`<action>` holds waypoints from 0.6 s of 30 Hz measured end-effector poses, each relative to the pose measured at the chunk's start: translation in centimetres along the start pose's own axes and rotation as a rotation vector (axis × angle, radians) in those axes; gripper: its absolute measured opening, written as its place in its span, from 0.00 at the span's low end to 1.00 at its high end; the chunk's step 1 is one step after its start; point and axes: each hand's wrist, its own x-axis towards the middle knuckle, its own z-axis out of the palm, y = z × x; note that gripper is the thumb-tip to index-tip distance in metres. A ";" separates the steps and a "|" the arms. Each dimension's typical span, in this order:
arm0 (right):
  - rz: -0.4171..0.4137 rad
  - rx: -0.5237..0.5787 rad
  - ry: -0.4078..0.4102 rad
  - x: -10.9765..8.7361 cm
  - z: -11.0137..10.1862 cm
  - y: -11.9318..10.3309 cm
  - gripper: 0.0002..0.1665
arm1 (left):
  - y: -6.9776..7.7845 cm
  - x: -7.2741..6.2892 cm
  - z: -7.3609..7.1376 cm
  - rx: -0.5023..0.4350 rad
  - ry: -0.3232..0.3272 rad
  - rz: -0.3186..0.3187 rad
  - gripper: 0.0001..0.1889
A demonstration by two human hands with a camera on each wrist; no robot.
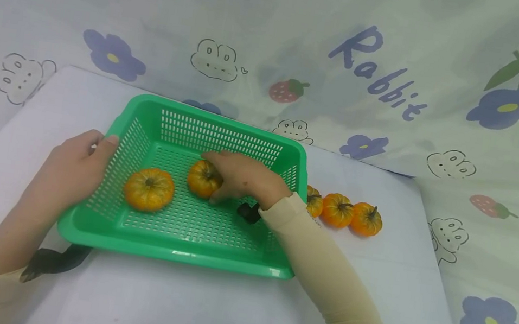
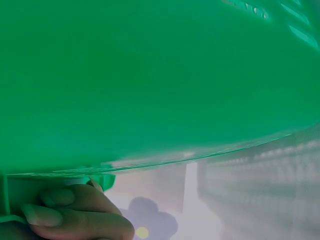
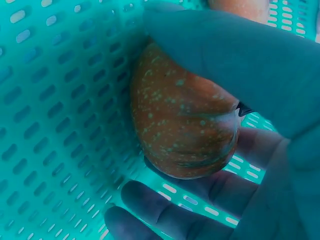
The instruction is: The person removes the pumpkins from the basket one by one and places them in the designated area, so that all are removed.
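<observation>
A green plastic basket (image 1: 178, 256) with slotted walls stands on the white table. My left hand (image 1: 74, 167) grips its left rim, thumb on top; in the left wrist view, curled fingers (image 2: 85, 220) show below the green wall. Inside the basket, my right hand (image 1: 248, 174) holds a small orange pumpkin (image 1: 200, 179). The right wrist view has the thumb over one side of this pumpkin (image 3: 185, 115) and fingers around the other, close to the slotted surface. A second, yellower pumpkin (image 1: 149, 189) sits in the basket to its left.
Just right of the basket, three small pumpkins stand in a row: one partly hidden by the rim (image 1: 314, 202), a middle one (image 1: 337, 210) and an outer one (image 1: 366, 220). A printed rabbit-and-flower cloth (image 1: 258, 19) hangs behind the table (image 1: 400, 290).
</observation>
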 end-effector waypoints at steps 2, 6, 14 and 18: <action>-0.003 -0.006 -0.001 0.0 0.0 0.0 0.55 | 0.0 0.0 0.0 -0.002 0.000 -0.001 0.31; -0.006 -0.004 0.009 0.0 0.0 0.0 0.51 | 0.1 0.0 0.0 -0.002 -0.001 0.000 0.31; -0.004 -0.012 0.015 0.0 0.0 -0.1 0.46 | 0.0 0.1 0.1 0.009 0.008 0.005 0.31; -0.008 -0.012 0.012 0.1 0.0 -0.2 0.44 | 0.0 0.0 0.1 0.005 0.005 -0.003 0.32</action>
